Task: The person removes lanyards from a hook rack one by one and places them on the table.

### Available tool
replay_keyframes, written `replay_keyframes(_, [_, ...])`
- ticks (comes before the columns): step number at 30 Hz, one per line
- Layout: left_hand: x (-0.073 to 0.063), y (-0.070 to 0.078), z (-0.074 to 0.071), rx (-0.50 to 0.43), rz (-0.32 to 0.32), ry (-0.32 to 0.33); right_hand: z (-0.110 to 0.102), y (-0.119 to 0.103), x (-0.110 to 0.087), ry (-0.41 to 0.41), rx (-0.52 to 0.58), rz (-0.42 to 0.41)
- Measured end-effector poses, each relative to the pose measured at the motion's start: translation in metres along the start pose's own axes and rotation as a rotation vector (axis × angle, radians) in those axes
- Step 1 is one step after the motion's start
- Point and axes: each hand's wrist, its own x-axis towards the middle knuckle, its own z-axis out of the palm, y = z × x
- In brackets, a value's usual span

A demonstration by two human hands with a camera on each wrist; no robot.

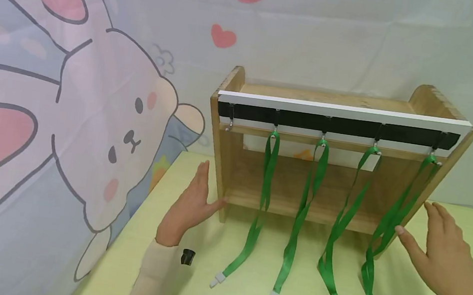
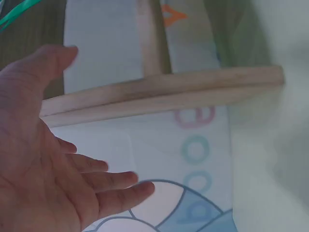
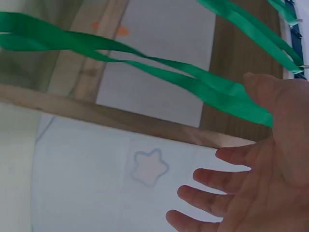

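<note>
A wooden rack (image 1: 245, 179) stands on the table, with several green lanyards (image 1: 290, 246) hanging from hooks along its black front strip (image 1: 299, 120). Their pale plastic clips lie toward the table's near side. The leftmost hook (image 1: 229, 124) carries no lanyard. My left hand (image 1: 192, 207) is beside the rack's left side panel (image 2: 193, 87), fingers extended and thumb spread in front of the panel. On the other side, my right hand (image 1: 447, 263) has its fingers spread along the right panel (image 3: 130, 123). Its thumb tip overlaps the rightmost lanyard (image 3: 183, 82) in the head view. Neither hand holds anything.
The pale yellow-green table (image 1: 125, 263) extends under the rack and toward me. Behind and to the left hangs a cloth backdrop (image 1: 324, 39) with a large rabbit and hearts. Small black pieces (image 1: 187, 256) show beside both wrists.
</note>
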Motion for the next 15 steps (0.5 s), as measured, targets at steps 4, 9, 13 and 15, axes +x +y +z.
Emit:
replay_keyframes(4, [0.008,0.006,-0.002,-0.033,0.037,0.076,-0.011,-0.010,0.003,0.023,0.039,0.041])
replay_keyframes(9, [0.017,0.010,0.000,-0.065,0.072,0.135,-0.020,-0.020,0.008,0.070,0.088,0.033])
replay_keyframes(13, [0.020,0.011,0.005,-0.093,0.094,0.160,-0.021,-0.027,0.012,0.157,0.119,-0.002])
replay_keyframes(15, [0.021,0.011,0.008,-0.103,0.112,0.179,-0.022,-0.031,0.014,0.194,0.131,-0.014])
